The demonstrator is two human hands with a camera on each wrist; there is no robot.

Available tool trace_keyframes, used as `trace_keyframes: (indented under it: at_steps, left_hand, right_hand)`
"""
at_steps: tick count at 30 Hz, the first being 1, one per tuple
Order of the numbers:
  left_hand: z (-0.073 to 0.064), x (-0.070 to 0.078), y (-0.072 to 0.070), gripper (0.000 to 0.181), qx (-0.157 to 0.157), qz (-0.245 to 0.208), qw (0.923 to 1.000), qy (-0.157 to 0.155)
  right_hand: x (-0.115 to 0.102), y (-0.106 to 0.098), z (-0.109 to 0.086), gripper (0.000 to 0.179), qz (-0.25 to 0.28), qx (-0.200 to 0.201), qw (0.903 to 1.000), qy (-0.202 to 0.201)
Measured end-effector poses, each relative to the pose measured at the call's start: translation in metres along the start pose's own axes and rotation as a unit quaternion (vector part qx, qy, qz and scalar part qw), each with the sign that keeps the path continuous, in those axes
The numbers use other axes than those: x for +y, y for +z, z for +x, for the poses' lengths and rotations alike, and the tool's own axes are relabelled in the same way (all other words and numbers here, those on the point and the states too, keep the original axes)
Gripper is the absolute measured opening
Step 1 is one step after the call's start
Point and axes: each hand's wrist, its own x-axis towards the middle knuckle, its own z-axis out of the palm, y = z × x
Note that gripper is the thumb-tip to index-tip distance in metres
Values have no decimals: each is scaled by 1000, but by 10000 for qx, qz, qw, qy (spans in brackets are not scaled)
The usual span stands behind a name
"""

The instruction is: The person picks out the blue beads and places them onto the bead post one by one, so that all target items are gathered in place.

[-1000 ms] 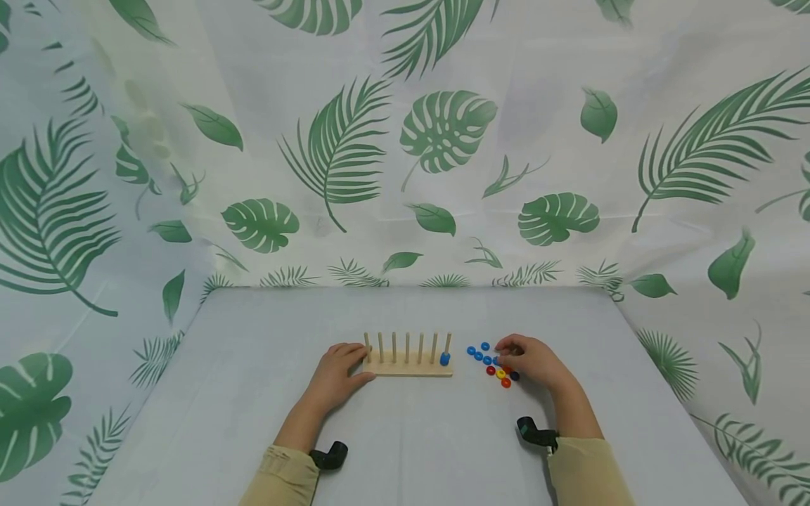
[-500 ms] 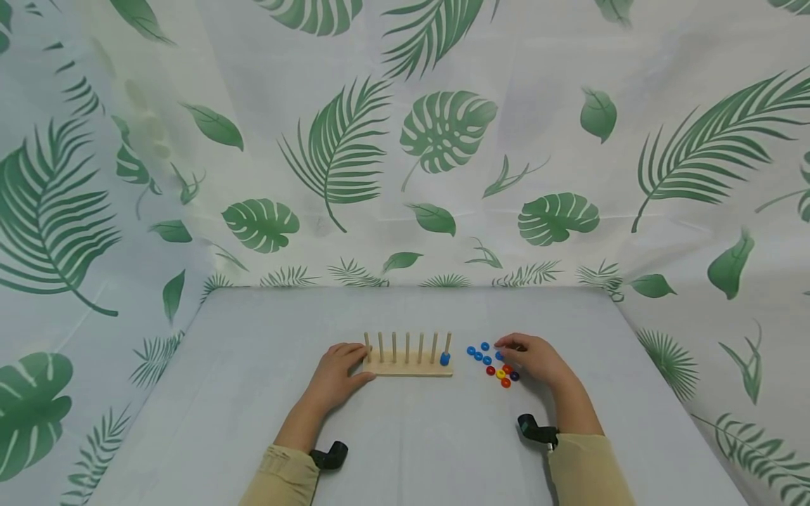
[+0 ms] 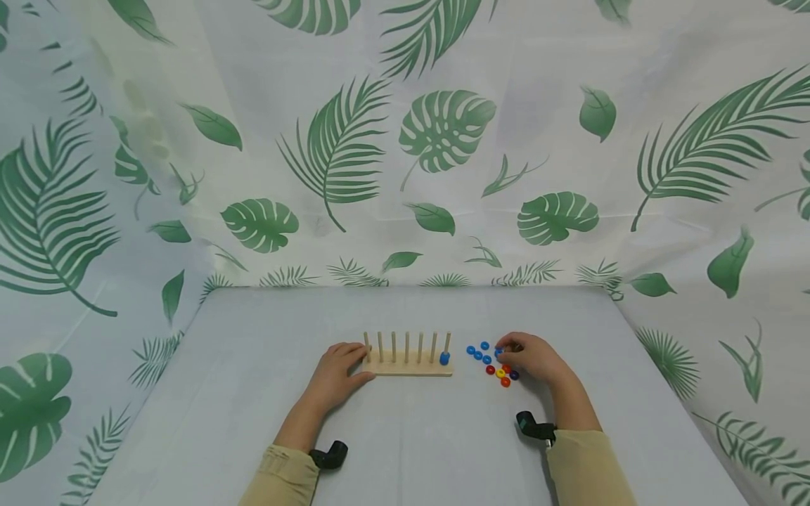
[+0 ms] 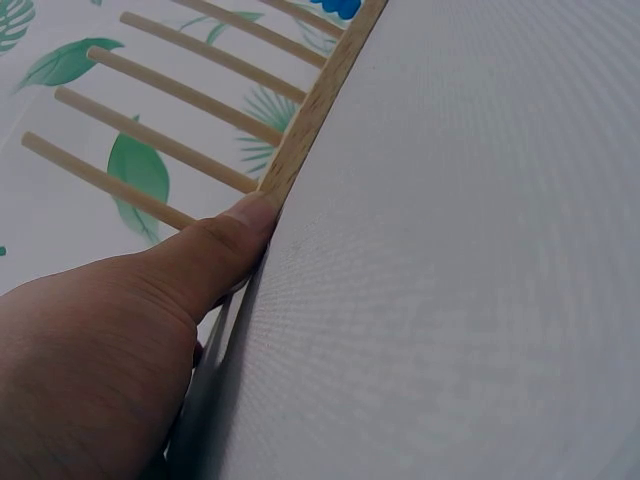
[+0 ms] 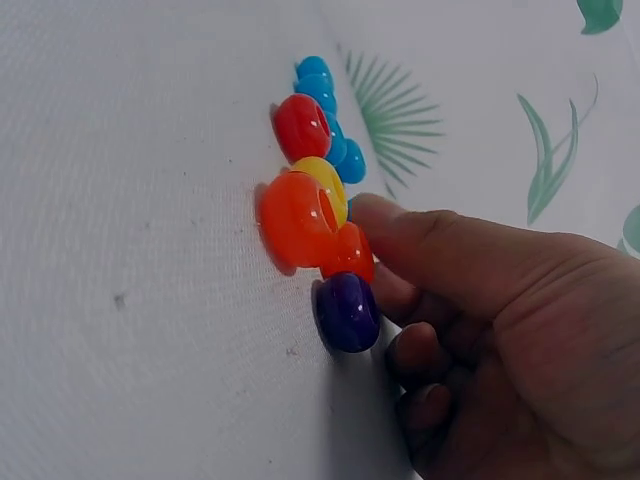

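Nearest, well this side of the pale rectangular wooden board with seven slim upright pegs (image 3: 408,368), are the person's tan cloth sleeves (image 3: 281,472) and, just beyond the cuffs, two black wrist cameras (image 3: 330,455). At the board's left end, too light or uneven a hold would probably let the wood skid or tip if a peg were pushed sideways; the left hand (image 3: 333,374) grips that end, thumb against the near edge, fingers reaching around toward the far side. Right of the board, the loose beads lie close together, so a careless sweep of the knuckles could scatter them: a glossy round orange bead (image 3: 505,382) nearest, then a dark purple round bead (image 5: 348,312), a yellow round bead (image 3: 500,373), a red round bead (image 3: 490,370) and a red-orange round bead (image 5: 349,252). Over this group, palm turned toward the board, the right hand (image 3: 534,358) pinches a shiny round blue bead (image 3: 498,353) between thumb and forefinger, its other fingers curled inward near the purple one. Such a smooth bead may well slip if caught off centre; whether it is clear of the table cannot be told. Between that hand and the board lie four loose blue beads (image 3: 478,355), while blue beads (image 3: 445,359) sit threaded low on the board's rightmost peg. Far behind the board hangs a white cloth backdrop printed with green leaves (image 3: 354,246).
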Motion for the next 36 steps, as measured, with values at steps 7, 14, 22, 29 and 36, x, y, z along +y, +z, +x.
trace_keyframes:
  at_steps: [7, 14, 22, 29, 36]
  left_hand:
    - [0, 0, 0, 59, 9, -35, 10000, -15]
    - [0, -1, 1, 59, 71, -33, 10000, 24]
    - [0, -1, 1, 58, 81, -25, 10000, 27]
    - [0, -1, 0, 59, 43, 25, 10000, 2]
    - [-1, 1, -1, 58, 36, -22, 10000, 16]
  right_hand:
    - [-1, 2, 0, 19, -43, 40, 10000, 29]
    - [1, 6, 2, 18, -102, 194, 9998, 45]
    - [2, 7, 1, 22, -100, 267, 9996, 50]
    - [1, 5, -3, 27, 113, 411, 9991, 6]
    - [1, 1, -4, 27, -59, 495, 9986, -190]
